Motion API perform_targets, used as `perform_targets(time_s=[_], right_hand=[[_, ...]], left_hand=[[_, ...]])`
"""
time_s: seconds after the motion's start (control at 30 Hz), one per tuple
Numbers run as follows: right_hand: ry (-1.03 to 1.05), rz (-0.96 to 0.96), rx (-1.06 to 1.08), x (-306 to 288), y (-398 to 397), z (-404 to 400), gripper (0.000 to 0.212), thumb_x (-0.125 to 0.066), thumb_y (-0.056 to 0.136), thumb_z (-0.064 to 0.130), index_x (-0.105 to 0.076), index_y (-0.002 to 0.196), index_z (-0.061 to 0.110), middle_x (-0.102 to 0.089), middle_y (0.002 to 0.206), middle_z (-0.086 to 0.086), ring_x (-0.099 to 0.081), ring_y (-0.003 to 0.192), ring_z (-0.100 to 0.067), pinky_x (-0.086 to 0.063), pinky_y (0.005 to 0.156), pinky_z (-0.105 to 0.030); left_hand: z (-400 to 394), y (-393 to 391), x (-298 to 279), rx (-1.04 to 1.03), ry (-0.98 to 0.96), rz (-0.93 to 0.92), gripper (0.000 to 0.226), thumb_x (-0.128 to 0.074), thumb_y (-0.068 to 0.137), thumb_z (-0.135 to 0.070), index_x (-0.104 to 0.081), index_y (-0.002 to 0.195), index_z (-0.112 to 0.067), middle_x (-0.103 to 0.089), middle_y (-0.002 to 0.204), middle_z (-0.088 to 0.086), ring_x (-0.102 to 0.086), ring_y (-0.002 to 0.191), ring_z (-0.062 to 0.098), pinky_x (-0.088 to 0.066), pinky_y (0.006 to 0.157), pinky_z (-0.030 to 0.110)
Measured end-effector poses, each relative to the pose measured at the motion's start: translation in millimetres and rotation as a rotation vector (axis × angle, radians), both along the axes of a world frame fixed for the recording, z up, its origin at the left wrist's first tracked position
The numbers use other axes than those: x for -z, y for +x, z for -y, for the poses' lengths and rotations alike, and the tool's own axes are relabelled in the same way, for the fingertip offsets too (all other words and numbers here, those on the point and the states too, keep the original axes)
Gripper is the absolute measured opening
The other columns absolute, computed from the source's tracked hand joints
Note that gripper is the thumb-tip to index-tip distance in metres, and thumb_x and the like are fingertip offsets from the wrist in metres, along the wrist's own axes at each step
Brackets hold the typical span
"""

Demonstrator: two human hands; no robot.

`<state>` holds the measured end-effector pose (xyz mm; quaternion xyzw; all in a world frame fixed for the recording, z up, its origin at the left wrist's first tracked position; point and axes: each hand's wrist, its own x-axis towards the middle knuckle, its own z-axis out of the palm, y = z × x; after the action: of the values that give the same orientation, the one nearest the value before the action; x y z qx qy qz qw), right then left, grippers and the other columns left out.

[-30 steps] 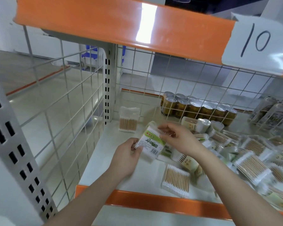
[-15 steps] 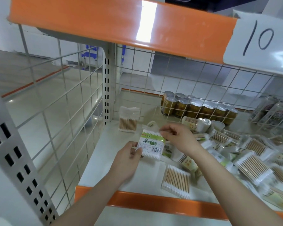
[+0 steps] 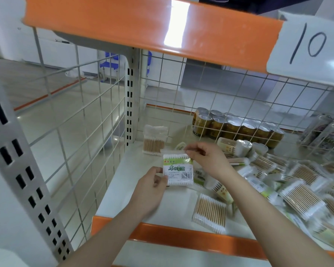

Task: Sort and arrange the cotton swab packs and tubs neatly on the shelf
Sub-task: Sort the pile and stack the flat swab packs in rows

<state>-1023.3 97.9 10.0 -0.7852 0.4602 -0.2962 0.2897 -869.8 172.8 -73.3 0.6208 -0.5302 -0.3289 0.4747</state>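
Pack [image 3: 178, 169] turned upright; both hands [image 3: 150, 186] [image 3: 204, 158] pinching it.

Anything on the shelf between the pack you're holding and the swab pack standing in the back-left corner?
Head view: mostly bare white shelf between the held pack and the corner pack. One small round tub sits just right of that stretch.

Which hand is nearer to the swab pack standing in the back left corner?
Right. The right hand pinches the held pack's top, just right of the corner pack; the left hand is lower, toward the shelf front.
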Motion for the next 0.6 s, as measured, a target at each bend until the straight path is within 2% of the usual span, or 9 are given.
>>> perform_targets(time_s=[0.07, 0.2, 0.33, 0.43, 0.53, 0.6], right_hand=[[-0.008, -0.002, -0.003, -0.3, 1.2, 0.8, 0.014, -0.058, 0.09, 0.016, -0.065, 0.101, 0.021, -0.059, 0.086, 0.02, -0.056, 0.082, 0.005, -0.043, 0.071, -0.009], [-0.026, -0.018, -0.004, 1.8, 2.4, 2.4, 0.015, -0.058, 0.09, 0.017, -0.066, 0.102, 0.019, -0.06, 0.086, 0.018, -0.056, 0.081, 0.004, -0.044, 0.068, -0.008], [-0.044, -0.059, 0.0, 5.1, 2.4, 3.7, 0.018, -0.06, 0.088, 0.016, -0.065, 0.104, 0.019, -0.063, 0.093, 0.012, -0.058, 0.084, 0.0, -0.045, 0.071, -0.005], [-0.039, -0.123, -0.006, 4.7, -1.1, 4.0, 0.024, -0.059, 0.087, 0.012, -0.062, 0.11, 0.019, -0.061, 0.1, 0.009, -0.058, 0.091, -0.007, -0.047, 0.082, -0.015], [-0.043, -0.173, 0.002, 5.0, -5.9, 5.6, 0.027, -0.056, 0.088, 0.011, -0.06, 0.114, 0.018, -0.06, 0.105, 0.007, -0.057, 0.094, -0.008, -0.045, 0.084, -0.018], [-0.045, -0.197, 0.014, 7.1, -9.6, 7.6, 0.026, -0.055, 0.089, 0.011, -0.06, 0.113, 0.019, -0.06, 0.105, 0.008, -0.056, 0.094, -0.007, -0.045, 0.082, -0.017]], left_hand=[[-0.3, -0.3, -1.3, 0.001, -0.001, -0.003, 0.012, -0.048, 0.095, -0.02, -0.054, 0.105, -0.02, -0.065, 0.085, -0.002, -0.06, 0.084, 0.012, -0.043, 0.07, 0.017], [1.7, -0.1, -6.1, -0.031, -0.009, -0.041, 0.012, -0.052, 0.093, -0.018, -0.057, 0.104, -0.016, -0.06, 0.074, -0.005, -0.056, 0.071, 0.006, -0.039, 0.058, 0.008], [5.9, 1.1, -9.4, -0.074, -0.012, -0.053, 0.01, -0.057, 0.089, -0.014, -0.057, 0.099, -0.014, -0.05, 0.062, -0.008, -0.049, 0.058, 0.003, -0.036, 0.052, 0.007], [6.3, 4.0, -8.6, -0.14, 0.001, -0.048, 0.011, -0.061, 0.086, -0.013, -0.053, 0.094, -0.014, -0.052, 0.065, -0.006, -0.051, 0.062, 0.004, -0.037, 0.052, 0.005], [5.6, 7.5, -6.5, -0.229, 0.025, -0.057, 0.018, -0.063, 0.083, -0.011, -0.048, 0.091, -0.016, -0.055, 0.074, -0.004, -0.054, 0.068, 0.007, -0.037, 0.053, 0.007], [5.1, 9.3, -4.6, -0.268, 0.036, -0.016, 0.021, -0.064, 0.081, -0.012, -0.047, 0.092, -0.014, -0.056, 0.078, -0.005, -0.057, 0.074, 0.014, -0.043, 0.061, 0.021]])
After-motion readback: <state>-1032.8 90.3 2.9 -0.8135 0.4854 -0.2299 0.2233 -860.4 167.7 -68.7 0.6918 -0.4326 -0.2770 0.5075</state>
